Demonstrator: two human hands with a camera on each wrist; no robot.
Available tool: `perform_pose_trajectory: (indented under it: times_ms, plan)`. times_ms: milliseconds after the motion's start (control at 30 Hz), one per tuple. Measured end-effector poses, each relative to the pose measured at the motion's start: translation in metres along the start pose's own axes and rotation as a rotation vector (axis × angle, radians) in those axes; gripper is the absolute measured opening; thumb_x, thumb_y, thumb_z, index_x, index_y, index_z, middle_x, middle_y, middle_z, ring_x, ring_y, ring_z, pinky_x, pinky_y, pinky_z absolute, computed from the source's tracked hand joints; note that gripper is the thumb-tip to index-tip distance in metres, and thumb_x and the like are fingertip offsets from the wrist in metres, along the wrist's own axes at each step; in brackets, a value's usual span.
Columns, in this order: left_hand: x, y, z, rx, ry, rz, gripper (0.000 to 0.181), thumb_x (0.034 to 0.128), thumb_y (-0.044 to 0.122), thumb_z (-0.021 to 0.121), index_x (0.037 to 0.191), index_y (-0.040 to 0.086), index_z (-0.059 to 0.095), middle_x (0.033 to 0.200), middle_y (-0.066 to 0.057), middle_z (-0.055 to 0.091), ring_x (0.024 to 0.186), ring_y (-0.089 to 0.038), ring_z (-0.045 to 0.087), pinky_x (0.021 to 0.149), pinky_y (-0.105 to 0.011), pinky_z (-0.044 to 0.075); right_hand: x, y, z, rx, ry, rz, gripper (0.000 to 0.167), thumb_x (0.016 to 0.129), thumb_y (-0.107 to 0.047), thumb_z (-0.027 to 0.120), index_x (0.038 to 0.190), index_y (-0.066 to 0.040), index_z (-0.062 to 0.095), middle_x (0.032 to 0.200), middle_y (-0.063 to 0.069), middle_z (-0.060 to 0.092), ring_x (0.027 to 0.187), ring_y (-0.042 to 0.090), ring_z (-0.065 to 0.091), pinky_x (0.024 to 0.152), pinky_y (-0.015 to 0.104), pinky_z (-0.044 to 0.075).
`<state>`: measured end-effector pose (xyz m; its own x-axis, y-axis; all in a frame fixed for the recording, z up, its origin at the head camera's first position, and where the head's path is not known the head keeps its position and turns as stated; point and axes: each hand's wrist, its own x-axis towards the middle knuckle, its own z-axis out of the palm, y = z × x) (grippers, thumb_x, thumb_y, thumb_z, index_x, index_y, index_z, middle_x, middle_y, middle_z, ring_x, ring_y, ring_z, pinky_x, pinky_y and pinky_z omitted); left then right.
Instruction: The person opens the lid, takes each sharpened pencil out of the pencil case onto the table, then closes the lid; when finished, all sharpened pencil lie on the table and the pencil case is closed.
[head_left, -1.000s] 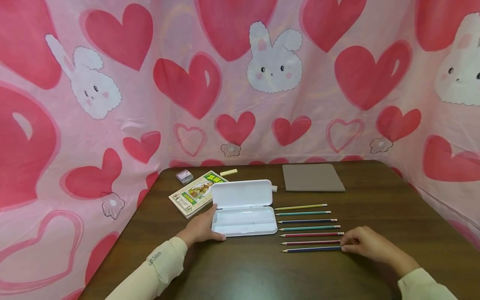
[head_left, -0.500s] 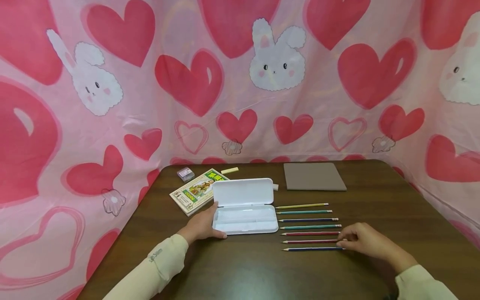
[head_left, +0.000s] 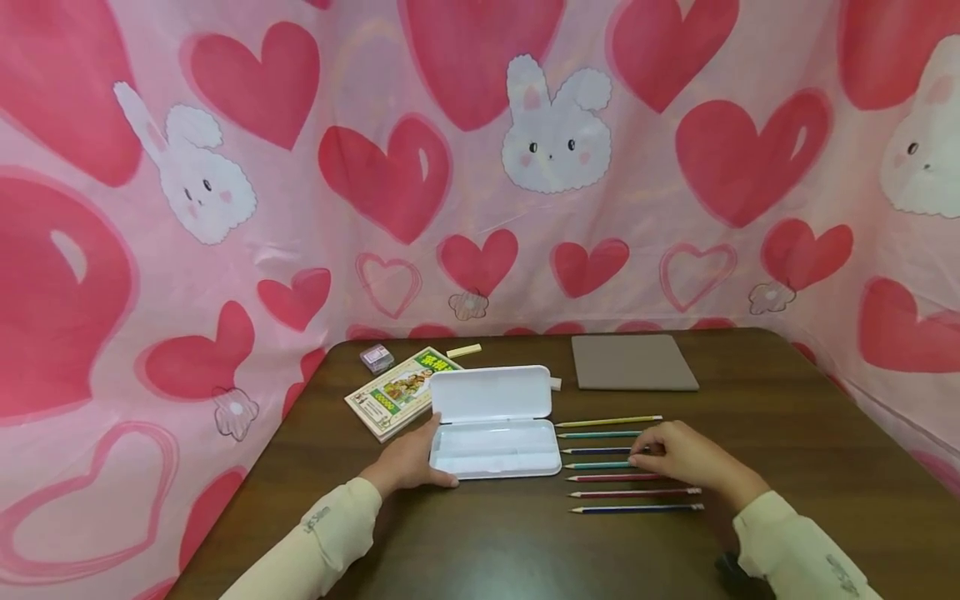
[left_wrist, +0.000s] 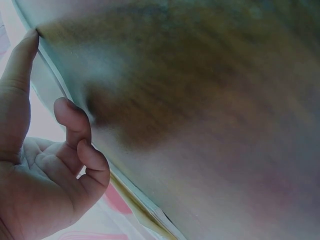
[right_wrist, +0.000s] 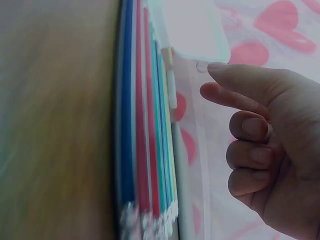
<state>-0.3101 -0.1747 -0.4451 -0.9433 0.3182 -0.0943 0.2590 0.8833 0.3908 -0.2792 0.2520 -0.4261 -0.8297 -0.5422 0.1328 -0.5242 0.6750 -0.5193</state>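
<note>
A white pencil case (head_left: 495, 450) stands open on the table, its lid (head_left: 491, 393) tilted up at the back. My left hand (head_left: 408, 458) holds the case by its left end, with the thumb at the front corner. Several pencils lie in a row right of the case, tips to the left: a yellow pencil (head_left: 607, 422) at the back, then teal, dark blue and red ones, and a blue pencil (head_left: 637, 508) in front. Over the right ends of the middle pencils hovers my right hand (head_left: 686, 458), thumb and forefinger extended, the other fingers curled, nothing held.
Behind the case at left lie a booklet (head_left: 401, 392), a small box (head_left: 377, 358) and a pale yellow strip (head_left: 463, 351). A small white block (head_left: 556, 383) peeks out beside the lid. A grey flat board (head_left: 633, 362) lies at the back. Heart-patterned cloth surrounds the table.
My right hand has left the front pencils' eraser ends and moved back and left over the middle ones. The left hand stays on the case. The pencils keep their row.
</note>
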Motion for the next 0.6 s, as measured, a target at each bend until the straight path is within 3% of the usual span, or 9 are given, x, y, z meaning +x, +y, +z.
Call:
perform_pose_trajectory:
  times_ms: [333, 600]
  plan:
    - [0.0, -0.002, 0.001, 0.005, 0.0, -0.001, 0.116, 0.0598, 0.055, 0.08, 0.145, 0.001, 0.023, 0.143, -0.017, 0.04, 0.124, -0.032, 0.046, 0.101, -0.049, 0.037, 0.039, -0.014, 0.01, -0.008, 0.01, -0.009, 0.011, 0.085, -0.024, 0.067, 0.084, -0.015, 0.071, 0.075, -0.01, 0.065, 0.056, -0.002, 0.04, 0.052, 0.019, 0.039]
    - [0.002, -0.002, 0.0, 0.0, -0.018, -0.007, 0.117, 0.0601, 0.057, 0.079, 0.146, 0.003, 0.021, 0.144, -0.016, 0.038, 0.126, -0.032, 0.044, 0.102, -0.049, 0.036, 0.069, -0.022, 0.022, -0.001, 0.021, -0.078, 0.006, 0.083, -0.022, 0.069, 0.08, -0.016, 0.071, 0.073, -0.012, 0.064, 0.059, -0.002, 0.045, 0.054, 0.019, 0.042]
